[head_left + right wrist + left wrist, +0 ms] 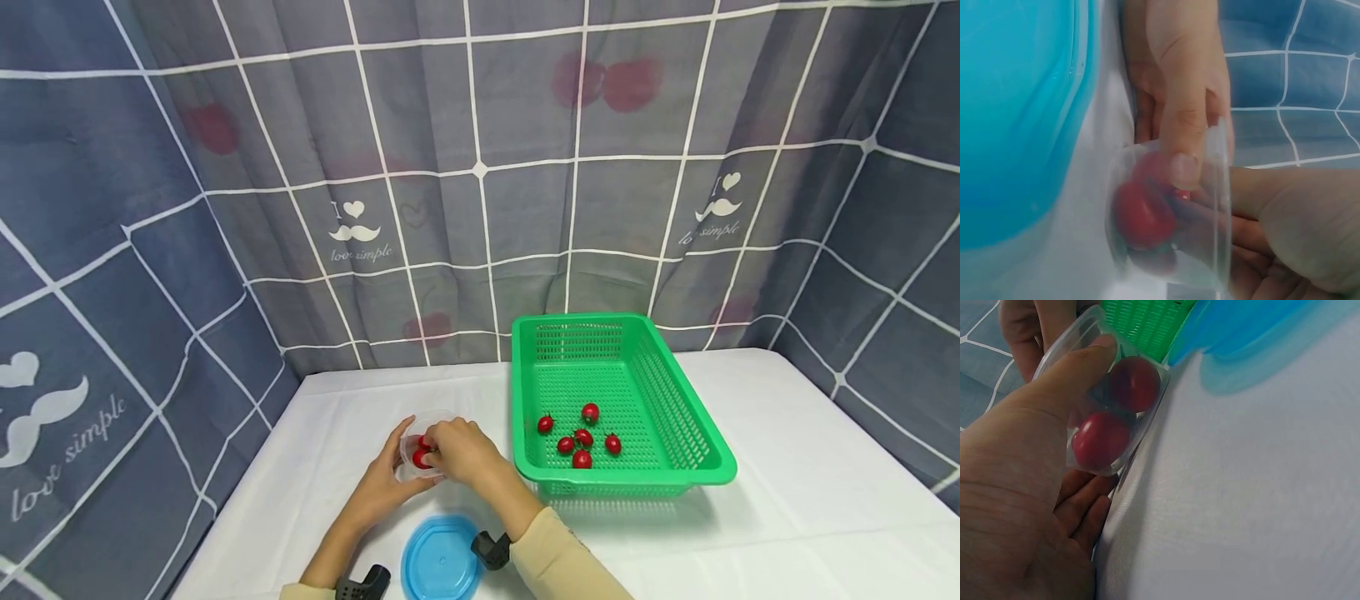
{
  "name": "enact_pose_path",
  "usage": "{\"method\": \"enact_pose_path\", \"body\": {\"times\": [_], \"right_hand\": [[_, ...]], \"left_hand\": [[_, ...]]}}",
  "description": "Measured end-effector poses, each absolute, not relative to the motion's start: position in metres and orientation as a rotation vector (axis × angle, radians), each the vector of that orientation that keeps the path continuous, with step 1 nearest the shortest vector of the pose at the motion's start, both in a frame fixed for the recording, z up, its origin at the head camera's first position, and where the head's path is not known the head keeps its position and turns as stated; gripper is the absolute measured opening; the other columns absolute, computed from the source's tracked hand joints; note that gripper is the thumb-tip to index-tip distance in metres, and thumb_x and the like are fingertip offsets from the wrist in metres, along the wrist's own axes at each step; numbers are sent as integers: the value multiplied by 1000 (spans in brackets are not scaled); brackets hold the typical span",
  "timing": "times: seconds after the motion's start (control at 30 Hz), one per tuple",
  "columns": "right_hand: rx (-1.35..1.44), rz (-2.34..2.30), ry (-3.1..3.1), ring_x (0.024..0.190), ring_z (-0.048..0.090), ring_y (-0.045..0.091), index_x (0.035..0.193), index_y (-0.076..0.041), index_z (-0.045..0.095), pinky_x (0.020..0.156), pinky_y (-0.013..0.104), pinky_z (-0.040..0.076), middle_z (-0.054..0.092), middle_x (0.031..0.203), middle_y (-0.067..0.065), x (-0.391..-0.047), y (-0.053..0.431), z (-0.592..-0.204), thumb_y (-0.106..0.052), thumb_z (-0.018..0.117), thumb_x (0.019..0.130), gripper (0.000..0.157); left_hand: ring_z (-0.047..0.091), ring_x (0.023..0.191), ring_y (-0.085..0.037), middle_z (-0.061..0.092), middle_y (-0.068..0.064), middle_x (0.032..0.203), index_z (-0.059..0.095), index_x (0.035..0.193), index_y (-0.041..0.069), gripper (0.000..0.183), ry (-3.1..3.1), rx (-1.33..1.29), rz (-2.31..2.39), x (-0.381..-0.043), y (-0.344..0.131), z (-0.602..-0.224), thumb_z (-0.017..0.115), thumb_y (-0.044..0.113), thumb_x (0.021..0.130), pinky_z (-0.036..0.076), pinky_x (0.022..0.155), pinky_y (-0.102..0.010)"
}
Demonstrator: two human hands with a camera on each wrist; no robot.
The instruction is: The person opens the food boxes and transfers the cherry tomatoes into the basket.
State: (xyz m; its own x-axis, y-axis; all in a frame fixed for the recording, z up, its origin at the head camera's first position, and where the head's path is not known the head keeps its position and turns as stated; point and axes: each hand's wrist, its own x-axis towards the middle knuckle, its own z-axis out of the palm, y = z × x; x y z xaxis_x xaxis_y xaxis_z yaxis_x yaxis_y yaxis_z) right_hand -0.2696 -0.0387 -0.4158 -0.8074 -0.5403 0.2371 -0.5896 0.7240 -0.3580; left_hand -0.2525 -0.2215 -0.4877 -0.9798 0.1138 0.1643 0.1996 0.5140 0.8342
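Note:
My left hand [384, 483] holds a small clear plastic tub [431, 417] by its side, thumb pressed against the wall and fingers around the far side. The tub leans over the white cloth. Red cherry tomatoes [1102, 441] show through its wall, lying near the bottom. From the right my right hand [467, 454] reaches into the tub's mouth, fingers bent, with a cherry tomato at the fingertips, partly hidden by the hand. A blue round lid [441, 560] lies on the cloth just below, between the two forearms.
A green perforated basket [716, 467] stands to the right of the hands, with several cherry tomatoes [582, 460] on its floor. White cloth [795, 467] covers the table. Grey checked curtains [525, 208] hang behind and at both sides.

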Motion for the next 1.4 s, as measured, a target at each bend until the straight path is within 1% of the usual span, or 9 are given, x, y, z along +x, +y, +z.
{"method": "enact_pose_path", "body": {"times": [0.17, 0.27, 0.4, 0.47, 0.8, 1.03, 1.13, 1.27, 1.4], "right_hand": [[908, 657, -2836, 76, 66, 12, 95, -10, 80, 77, 32, 54, 76, 85, -4, -270, -42, -418, -21, 83, 88, 13], [920, 658, -2821, 75, 67, 12, 93, -11, 81, 73, 30, 55, 77, 84, -4, -271, -44, -419, -22, 84, 88, 12], [936, 673, -2804, 67, 60, 8, 86, -13, 81, 63, 26, 50, 74, 76, -7, -274, -45, -420, -22, 85, 87, 9], [940, 675, -2802, 64, 57, 6, 83, -14, 80, 62, 25, 47, 73, 73, -7, -274, -45, -420, -20, 86, 86, 9], [874, 686, -2793, 70, 66, 13, 89, -12, 83, 64, 27, 54, 76, 81, -4, -280, -47, -423, -20, 91, 79, 15], [887, 720, -2793, 67, 63, 9, 89, -11, 81, 62, 25, 52, 73, 76, -6, -282, -47, -425, -19, 90, 79, 15], [907, 731, -2788, 65, 60, 7, 88, -10, 81, 60, 24, 50, 72, 73, -6, -281, -47, -425, -18, 90, 80, 14], [926, 746, -2774, 63, 56, 5, 86, -10, 79, 59, 22, 47, 70, 72, -7, -282, -46, -423, -17, 88, 81, 12], [923, 758, -2769, 64, 58, 6, 87, -10, 79, 60, 22, 48, 72, 74, -6, -283, -44, -420, -17, 87, 83, 12]], "left_hand": [[57, 134, -30, 61, -8, 144, 28, 163, 28, 107, -2653, -280, -1493, -252, -221, -489, 92, 32, 78, 46, 104, -54], [59, 132, -28, 63, -7, 142, 28, 163, 27, 107, -2649, -278, -1486, -252, -222, -490, 93, 32, 77, 46, 103, -50], [59, 132, -28, 63, -8, 142, 28, 163, 26, 106, -2635, -292, -1487, -253, -222, -489, 92, 32, 78, 44, 104, -51], [58, 132, -29, 62, -10, 142, 28, 162, 27, 106, -2634, -293, -1498, -252, -222, -489, 92, 32, 78, 45, 104, -52], [57, 135, -34, 60, -15, 145, 26, 163, 23, 107, -2644, -307, -1485, -253, -221, -490, 91, 33, 79, 43, 108, -62], [57, 135, -36, 58, -19, 146, 27, 162, 24, 105, -2634, -306, -1491, -252, -222, -490, 91, 28, 79, 44, 106, -64], [56, 135, -37, 59, -18, 146, 26, 163, 24, 106, -2644, -294, -1479, -252, -223, -491, 91, 30, 79, 42, 108, -65], [56, 135, -36, 59, -16, 147, 25, 164, 25, 108, -2651, -278, -1470, -252, -223, -489, 91, 34, 79, 44, 107, -62], [56, 135, -38, 57, -16, 148, 25, 164, 24, 107, -2657, -285, -1457, -253, -222, -489, 90, 36, 80, 45, 105, -62]]}}
